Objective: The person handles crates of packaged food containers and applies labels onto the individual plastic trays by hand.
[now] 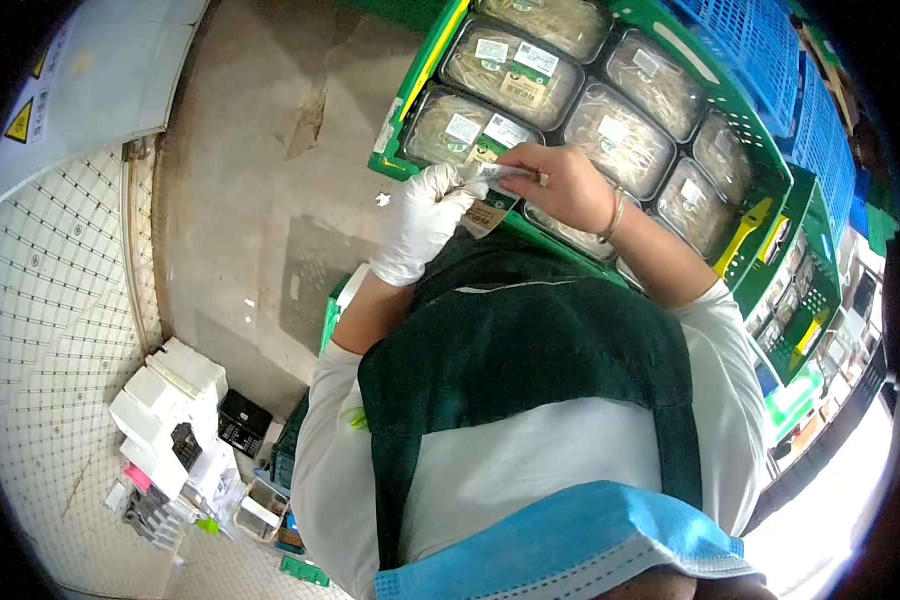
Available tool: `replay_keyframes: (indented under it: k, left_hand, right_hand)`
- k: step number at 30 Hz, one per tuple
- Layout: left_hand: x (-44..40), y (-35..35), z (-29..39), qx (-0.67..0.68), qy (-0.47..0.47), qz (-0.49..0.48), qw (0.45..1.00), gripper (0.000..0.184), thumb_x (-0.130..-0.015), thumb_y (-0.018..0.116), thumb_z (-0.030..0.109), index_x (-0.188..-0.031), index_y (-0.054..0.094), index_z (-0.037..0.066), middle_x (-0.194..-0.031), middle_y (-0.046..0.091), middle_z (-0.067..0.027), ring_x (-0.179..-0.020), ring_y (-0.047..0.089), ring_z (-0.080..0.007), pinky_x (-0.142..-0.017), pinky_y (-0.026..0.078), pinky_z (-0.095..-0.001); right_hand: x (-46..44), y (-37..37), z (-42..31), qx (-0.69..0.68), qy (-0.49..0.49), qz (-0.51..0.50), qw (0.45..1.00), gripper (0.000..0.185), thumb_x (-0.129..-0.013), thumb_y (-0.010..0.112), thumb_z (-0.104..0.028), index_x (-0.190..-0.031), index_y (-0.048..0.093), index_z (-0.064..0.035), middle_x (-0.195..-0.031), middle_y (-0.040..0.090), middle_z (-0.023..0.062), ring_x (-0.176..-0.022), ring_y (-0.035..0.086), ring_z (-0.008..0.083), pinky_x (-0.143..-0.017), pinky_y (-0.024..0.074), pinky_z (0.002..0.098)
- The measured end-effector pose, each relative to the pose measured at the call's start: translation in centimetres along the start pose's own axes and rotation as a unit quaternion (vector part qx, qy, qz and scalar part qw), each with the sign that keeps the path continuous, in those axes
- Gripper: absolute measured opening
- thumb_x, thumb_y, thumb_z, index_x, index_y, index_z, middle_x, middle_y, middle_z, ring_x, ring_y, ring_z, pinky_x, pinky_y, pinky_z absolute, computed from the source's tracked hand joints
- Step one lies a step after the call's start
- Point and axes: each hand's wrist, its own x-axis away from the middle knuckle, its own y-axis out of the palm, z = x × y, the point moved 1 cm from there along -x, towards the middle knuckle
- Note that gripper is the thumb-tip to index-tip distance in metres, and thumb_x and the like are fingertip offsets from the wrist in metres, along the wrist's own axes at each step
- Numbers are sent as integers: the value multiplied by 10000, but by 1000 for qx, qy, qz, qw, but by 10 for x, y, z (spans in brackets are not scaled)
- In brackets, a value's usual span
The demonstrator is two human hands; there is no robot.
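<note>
Green crate (383, 157) far side, toward right, with film-topped packs (620, 150) inside. My bare right hand (560, 185) and gloved left hand (422, 218) both pinch small printed slip (492, 171), over crate's near left rim. Best, I judge: fingertips light, slip's edges only, slip flat and taut, no creasing, wrists clear of film tops.

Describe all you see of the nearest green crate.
The open green crate looks plastic, with a yellow strip on its left side and a yellow piece at lower right. It sits in the view's upper part, holding dark, clear-topped trays of pale strands, several labelled. The left hand and right hand are near it; contact is unclear.
</note>
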Motion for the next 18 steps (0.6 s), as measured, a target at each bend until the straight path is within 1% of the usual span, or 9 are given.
replay_keyframes:
  k: [4,5,6,7,9,11,13,17,18]
  left_hand:
    - [-10,6,7,-5,-70,30,997,183,-730,636,93,-876,583,-5,-756,605,-34,-647,525,-57,-571,433,-197]
    - [-11,4,5,-88,0,35,996,187,-744,620,85,-900,579,-9,-766,606,-42,-645,541,-64,-558,445,-196]
    - [-13,0,1,-11,-64,28,997,180,-752,609,79,-906,577,-10,-771,607,-46,-649,547,-69,-563,449,-195]
    - [-15,-4,-2,67,-128,22,989,175,-761,598,72,-912,575,-11,-777,607,-50,-653,553,-74,-567,453,-194]
    - [-13,-11,-1,75,-141,41,986,114,-781,556,53,-869,574,-16,-760,606,-67,-621,580,-95,-530,472,-203]
    - [-9,-17,-1,103,-160,49,980,136,-787,545,66,-890,574,-19,-760,606,-71,-603,575,-92,-512,467,-203]
    - [-7,-17,2,104,-181,59,976,157,-785,543,69,-913,575,-16,-777,608,-65,-616,570,-83,-526,457,-195]
    - [-3,-10,3,121,-153,55,979,182,-775,556,62,-944,574,-3,-799,601,-36,-674,559,-67,-575,439,-185]
    - [-6,-6,2,124,-131,48,982,180,-771,553,47,-943,572,-2,-801,599,-34,-678,558,-68,-578,440,-187]
  right_hand:
    - [-17,-26,23,89,99,77,988,131,-713,648,-133,-827,636,-69,-714,622,69,-608,586,138,-559,468,254]
    - [-33,-50,39,128,54,115,984,138,-731,634,-159,-835,633,-68,-718,622,78,-606,581,132,-559,463,256]
    - [-56,-79,46,157,175,92,968,181,-746,620,-217,-827,619,-55,-716,616,88,-597,575,138,-557,459,278]
    - [-74,-103,87,217,29,132,967,247,-763,591,-265,-868,577,-42,-697,603,99,-600,582,188,-547,450,300]
    - [-104,-127,133,280,16,172,945,298,-776,564,-289,-902,526,-22,-752,595,137,-656,587,246,-578,451,323]
    - [-117,-122,183,492,76,189,847,404,-766,546,-336,-1022,462,-34,-975,527,190,-903,526,327,-753,435,386]
    - [-116,-108,202,487,158,156,845,465,-753,549,-369,-1075,434,-54,-1009,509,173,-947,498,350,-784,427,403]
    - [-99,-98,171,520,97,310,790,509,-748,558,-390,-1120,418,-72,-1057,488,181,-935,507,341,-784,431,395]
    - [-88,-93,155,443,82,321,833,581,-751,559,-404,-1192,370,-77,-1067,484,207,-951,499,339,-782,432,385]
